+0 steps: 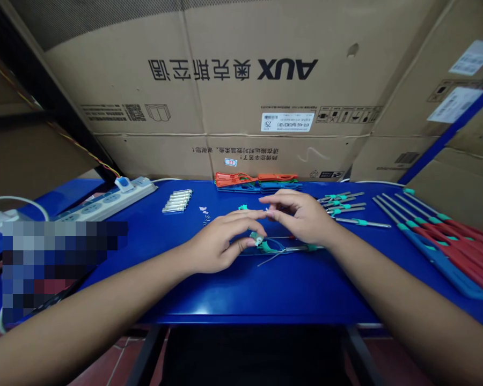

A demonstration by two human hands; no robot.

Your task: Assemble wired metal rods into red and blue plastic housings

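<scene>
Okay, so the left hand (217,247) is half-curled, thumb against a small green-and-white clip (256,239), can't tell if it's really gripped. Right hand (300,214) hangs empty, loosely curled, fingertips just beside the left's. Clip sits right above a teal-handled tool (284,247) on the blue workbench (193,292).
</scene>
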